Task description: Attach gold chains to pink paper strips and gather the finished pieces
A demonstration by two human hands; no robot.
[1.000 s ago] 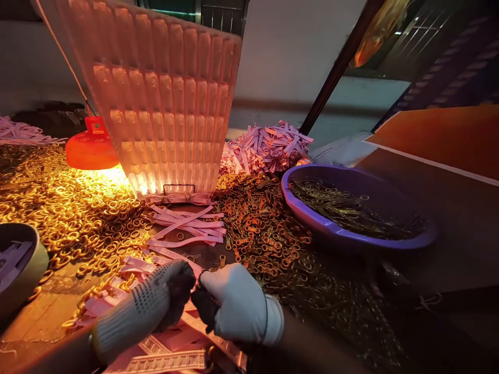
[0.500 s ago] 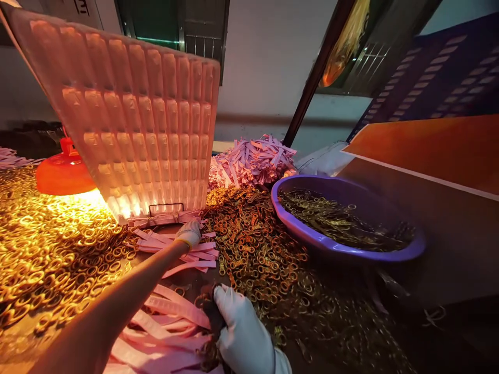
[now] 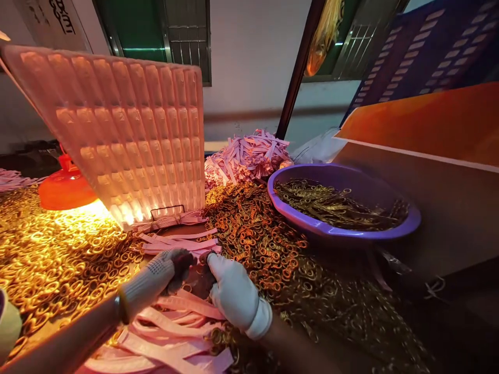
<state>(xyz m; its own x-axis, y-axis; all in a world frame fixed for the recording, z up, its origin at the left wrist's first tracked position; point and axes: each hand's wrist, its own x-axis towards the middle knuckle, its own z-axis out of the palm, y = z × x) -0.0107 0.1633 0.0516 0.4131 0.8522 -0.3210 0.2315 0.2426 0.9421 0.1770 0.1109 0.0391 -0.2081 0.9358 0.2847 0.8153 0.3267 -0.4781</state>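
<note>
Red lamp (image 3: 68,191) is lighting the worktop (image 3: 49,329). Your left hand (image 3: 166,270) and right hand (image 3: 234,291) are holding curled fingers close together; whether they are pinching anything is too dark to tell. Pink strips (image 3: 156,340) are lying below, toward the near edge; keeping both hands steady should be aiding control.

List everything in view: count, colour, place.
Rings: countless, gold, left
Links: countless, gold to dark, centre-right
Strips: many, pink, front, middle, back, far left
Lamp: one, red, left
Ridged panel: one, pinkish, beside lamp
Wire bracket: one, dark, panel's foot
Basin: one, purple, right, metal inside
Board: one, orange and brown, far right
Slotted panel: one, blue, upper right
Pole: one, dark, back
Bag: one, orange, beside pole
Windows: two, greenish, back
Container: one, pale, left edge
Left hand: one, white glove, dark fingers, front
Right hand: one, same glove, front
</note>
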